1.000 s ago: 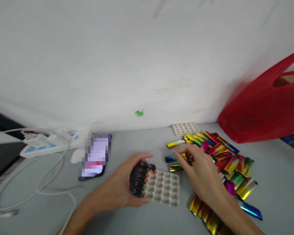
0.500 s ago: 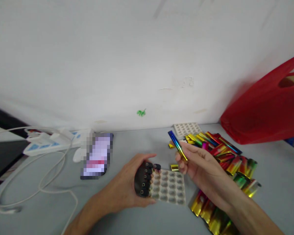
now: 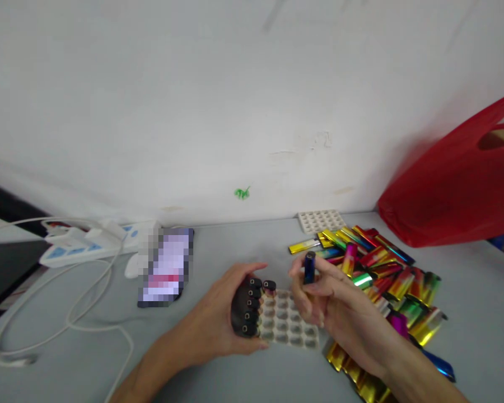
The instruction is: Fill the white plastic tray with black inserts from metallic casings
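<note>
We see a dark blue piece [image 3: 309, 268], black-ended pieces [image 3: 253, 302], metallic pieces [image 3: 386, 269] in gold, red, green and magenta, an off-white tray [image 3: 282, 327] gridded with hollows, a red bag [image 3: 457, 196].

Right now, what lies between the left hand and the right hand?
In the head view, a pale tray lies between them, hollows showing, with black-topped tubes at the end near the left hand; the right hand hides part of the tray.
</note>
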Tool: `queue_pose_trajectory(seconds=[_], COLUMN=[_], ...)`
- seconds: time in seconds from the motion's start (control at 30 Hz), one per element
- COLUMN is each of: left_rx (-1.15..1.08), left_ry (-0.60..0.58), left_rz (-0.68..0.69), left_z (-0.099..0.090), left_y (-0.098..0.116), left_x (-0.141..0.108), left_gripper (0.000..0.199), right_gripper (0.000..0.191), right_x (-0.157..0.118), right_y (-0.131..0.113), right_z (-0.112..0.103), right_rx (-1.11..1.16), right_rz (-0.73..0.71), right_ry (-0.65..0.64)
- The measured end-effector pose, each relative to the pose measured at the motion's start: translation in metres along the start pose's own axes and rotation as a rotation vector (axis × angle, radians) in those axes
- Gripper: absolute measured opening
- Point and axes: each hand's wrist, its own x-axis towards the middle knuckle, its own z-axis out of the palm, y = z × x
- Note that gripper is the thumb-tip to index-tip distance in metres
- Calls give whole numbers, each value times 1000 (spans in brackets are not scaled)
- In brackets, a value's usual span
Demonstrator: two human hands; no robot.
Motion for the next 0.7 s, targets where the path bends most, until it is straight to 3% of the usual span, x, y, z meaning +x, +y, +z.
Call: queue_pose_trajectory(seconds=[0.1,0.2,0.47,0.7], left_rx=[-1,9,-7,2], left_ry=[-7,-6,-15,-2], left_rz=[5,0,2,-10], left_z=[1,1,1,1], left_y=[-2,-2,-2,0], left_x=[0,0,-1,0], left_gripper=[111,110,110,111], right_gripper=[37,58,60,58], right_x=[0,1,6,3], right_y=[1,4,8,7], right_z=[1,0,0,-2], right_rx=[12,16,19,93], right_rz=[43,83,87,97], right_ry=[-76,-71,23,26])
